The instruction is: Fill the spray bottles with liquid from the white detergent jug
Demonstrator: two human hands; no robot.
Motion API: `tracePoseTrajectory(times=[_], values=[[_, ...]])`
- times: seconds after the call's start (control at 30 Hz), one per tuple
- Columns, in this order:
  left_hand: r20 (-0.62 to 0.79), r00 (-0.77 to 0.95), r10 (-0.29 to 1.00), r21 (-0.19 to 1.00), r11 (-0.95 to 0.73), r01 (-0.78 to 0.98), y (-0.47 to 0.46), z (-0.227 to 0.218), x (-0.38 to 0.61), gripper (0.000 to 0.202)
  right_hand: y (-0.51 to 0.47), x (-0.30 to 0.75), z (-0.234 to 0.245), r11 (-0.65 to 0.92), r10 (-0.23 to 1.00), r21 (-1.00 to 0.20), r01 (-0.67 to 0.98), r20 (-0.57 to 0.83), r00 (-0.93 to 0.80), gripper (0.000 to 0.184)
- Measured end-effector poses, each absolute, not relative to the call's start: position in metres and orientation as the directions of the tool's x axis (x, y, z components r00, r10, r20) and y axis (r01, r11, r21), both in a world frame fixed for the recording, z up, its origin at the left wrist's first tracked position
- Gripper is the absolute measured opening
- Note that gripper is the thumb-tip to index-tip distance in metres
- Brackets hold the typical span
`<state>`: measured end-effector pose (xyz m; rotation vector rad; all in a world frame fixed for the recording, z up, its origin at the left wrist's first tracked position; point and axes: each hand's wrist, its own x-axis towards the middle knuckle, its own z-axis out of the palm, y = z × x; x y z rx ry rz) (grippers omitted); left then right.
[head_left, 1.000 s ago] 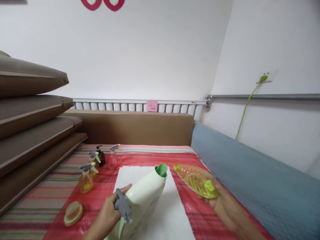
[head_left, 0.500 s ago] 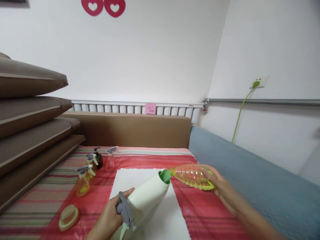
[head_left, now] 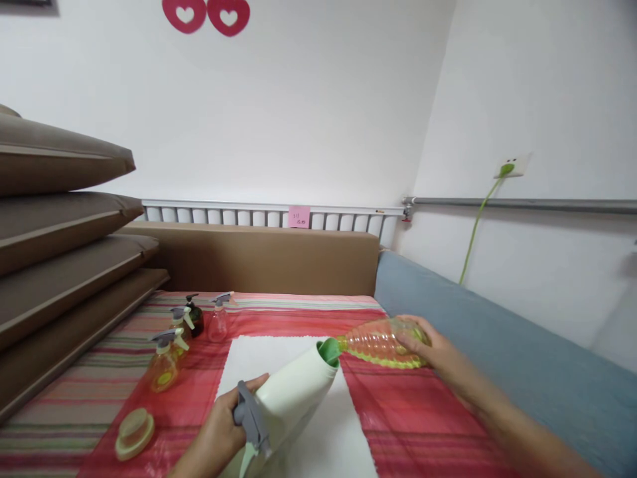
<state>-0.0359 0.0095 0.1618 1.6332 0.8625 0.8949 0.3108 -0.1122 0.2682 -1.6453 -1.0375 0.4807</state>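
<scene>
My left hand (head_left: 226, 421) is closed at the near end of a pale green jug (head_left: 296, 392), its grip partly hidden. A grey spray head (head_left: 251, 418) with a pale green trigger sits between that hand and the jug. The jug leans up to the right, its green-lined mouth (head_left: 328, 352) facing the neck of a ribbed, see-through yellow bottle (head_left: 373, 342). My right hand (head_left: 423, 342) wraps round the bottle's base and holds it almost level. Neck and mouth meet; whether liquid flows I cannot tell.
Several spray bottles (head_left: 164, 372) and a dark pump bottle (head_left: 196, 318) stand at left on the red striped cloth (head_left: 418, 425). A beige lid (head_left: 134, 435) lies nearer. White paper (head_left: 343, 431) is under the jug. Brown cushions (head_left: 64, 219) are stacked left; a blue padded side (head_left: 497, 332) borders the right.
My right hand has shifted slightly and its thumb now lies over the yellow bottle's side. The bottle's base has risen a little. The left hand and jug are almost unmoved.
</scene>
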Motion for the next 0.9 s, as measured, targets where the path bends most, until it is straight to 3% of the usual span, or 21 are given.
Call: tracePoseTrajectory(times=[0.2, 0.6, 0.73, 0.9], values=[[0.150, 0.468, 0.871, 0.966, -0.229, 0.117, 0.011, 0.159, -0.038, 0.060, -0.112, 0.311, 0.283, -0.085, 0.833, -0.858, 0.506, 0.218, 0.508, 0.051], [0.168, 0.447, 0.879, 0.969, -0.230, 0.087, 0.008, 0.162, -0.039, 0.060, -0.108, 0.291, 0.320, -0.175, 0.845, -0.713, 0.679, 0.245, 0.475, 0.059], [0.159, 0.474, 0.866, 0.967, -0.234, 0.102, 0.007, 0.161, -0.037, 0.061, -0.110, 0.273, 0.338, -0.172, 0.875, -0.569, 0.804, 0.287, 0.391, 0.059], [0.131, 0.522, 0.843, 0.958, -0.244, 0.153, 0.005, 0.161, -0.036, 0.065, -0.114, 0.248, 0.358, -0.020, 0.942, -0.318, 0.948, 0.313, 0.125, 0.054]])
